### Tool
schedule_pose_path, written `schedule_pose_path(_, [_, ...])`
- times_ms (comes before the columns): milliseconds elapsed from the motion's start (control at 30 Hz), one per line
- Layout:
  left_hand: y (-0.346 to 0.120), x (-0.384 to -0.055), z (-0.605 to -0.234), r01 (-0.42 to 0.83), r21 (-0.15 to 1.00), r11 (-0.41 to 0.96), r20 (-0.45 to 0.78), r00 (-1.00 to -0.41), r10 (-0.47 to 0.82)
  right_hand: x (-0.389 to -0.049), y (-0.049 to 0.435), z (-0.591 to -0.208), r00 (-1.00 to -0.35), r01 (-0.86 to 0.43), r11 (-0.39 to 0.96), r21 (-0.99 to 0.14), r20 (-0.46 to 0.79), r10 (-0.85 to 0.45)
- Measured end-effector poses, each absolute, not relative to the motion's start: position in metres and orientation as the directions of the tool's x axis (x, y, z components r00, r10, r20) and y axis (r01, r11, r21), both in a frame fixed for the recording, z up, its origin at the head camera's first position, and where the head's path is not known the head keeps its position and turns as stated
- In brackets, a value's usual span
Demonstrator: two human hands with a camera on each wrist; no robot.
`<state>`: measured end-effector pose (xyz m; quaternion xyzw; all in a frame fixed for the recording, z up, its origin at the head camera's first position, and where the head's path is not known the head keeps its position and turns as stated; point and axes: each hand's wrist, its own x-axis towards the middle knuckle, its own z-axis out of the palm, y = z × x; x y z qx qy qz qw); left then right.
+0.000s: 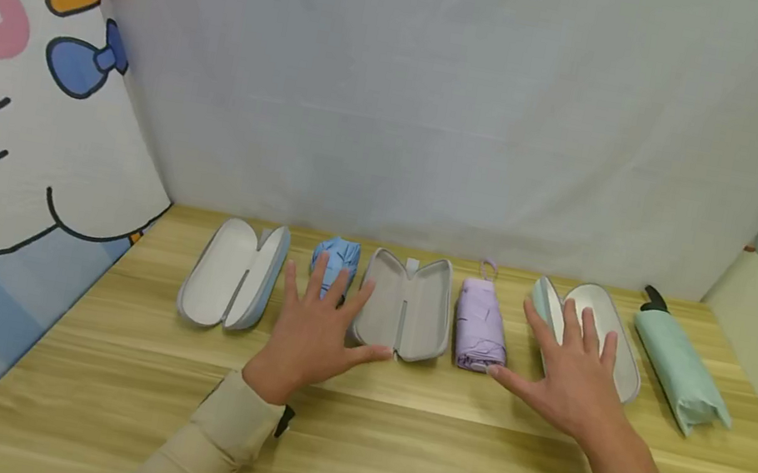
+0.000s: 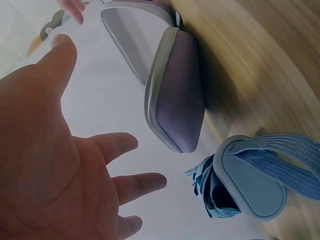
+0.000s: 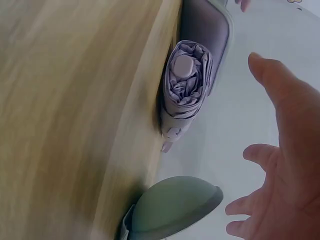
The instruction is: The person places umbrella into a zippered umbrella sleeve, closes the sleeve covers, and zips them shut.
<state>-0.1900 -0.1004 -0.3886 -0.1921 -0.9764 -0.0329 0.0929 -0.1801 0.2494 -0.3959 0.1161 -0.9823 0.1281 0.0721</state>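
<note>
My left hand [image 1: 311, 339] is spread in the air in front of a blue folded umbrella [image 1: 340, 253], partly covering it in the head view. The left wrist view shows that umbrella's flat end [image 2: 250, 177] with its strap, apart from my fingers. To its right lies an unzipped grey case [image 1: 428, 304], purplish outside in the left wrist view. My right hand [image 1: 577, 381], fingers also spread, hovers before an opened pale green case [image 1: 622, 343] with a white lining. Left of this hand lies a lilac folded umbrella [image 1: 481, 322] with a loop at its far end. Neither hand holds anything.
At the left end of the row an opened blue case [image 1: 211, 283] with white lining lies on the wooden table [image 1: 415, 463]. A mint green umbrella [image 1: 679, 366] with a black handle lies at the right end. A pale cloth backdrop [image 1: 409, 107] hangs behind.
</note>
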Motion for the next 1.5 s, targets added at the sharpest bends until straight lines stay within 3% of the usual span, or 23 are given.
schedule_pose_path(300, [-0.099, -0.190, -0.393, 0.395, -0.029, 0.918, 0.149, -0.907, 0.394, -0.186, 0.241, -0.374, -0.952, -0.287, 0.893, -0.346, 0.206, -0.226])
schedule_pose_path(567, [-0.097, -0.193, -0.394, 0.430, -0.021, 0.902, 0.170, -0.888, 0.427, -0.206, 0.223, -0.360, -0.956, -0.292, 0.853, -0.433, 0.110, -0.272])
schedule_pose_path(1133, [-0.097, -0.191, -0.387, 0.437, -0.059, 0.898, 0.204, -0.875, 0.439, -0.246, 0.196, -0.372, -0.955, -0.250, 0.884, -0.395, -0.048, -0.292])
schedule_pose_path(1500, [-0.097, -0.191, -0.384, 0.425, -0.069, 0.903, 0.214, -0.878, 0.429, -0.253, 0.178, -0.386, -0.971, -0.166, 0.956, -0.241, -0.132, -0.202])
